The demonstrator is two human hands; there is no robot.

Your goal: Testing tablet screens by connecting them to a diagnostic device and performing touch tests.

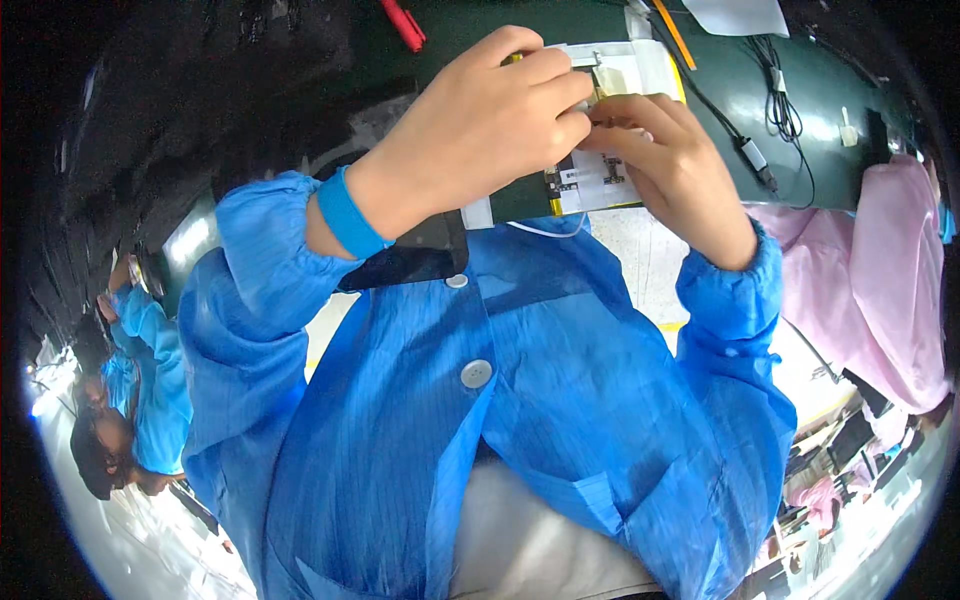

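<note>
My left hand [505,115], with a blue band [350,212] round its wrist, is curled closed over a flat white device part [600,190] with yellow edges and small dark components. Close beside it, my right hand [675,150] bends its fingers in a pinch toward the left fingertips. Whatever the fingertips of either hand hold is hidden or too small to name. Under my left wrist lies a dark, glossy, flat panel [425,255], partly covered by my sleeve.
On the dark green table [820,165] lie a black cable with a metal plug [757,160], a bundled black cable [780,105], and a red pen-like object [404,25]. A person in a pink garment [860,270] is at the right; another in light blue [155,370] is at the left.
</note>
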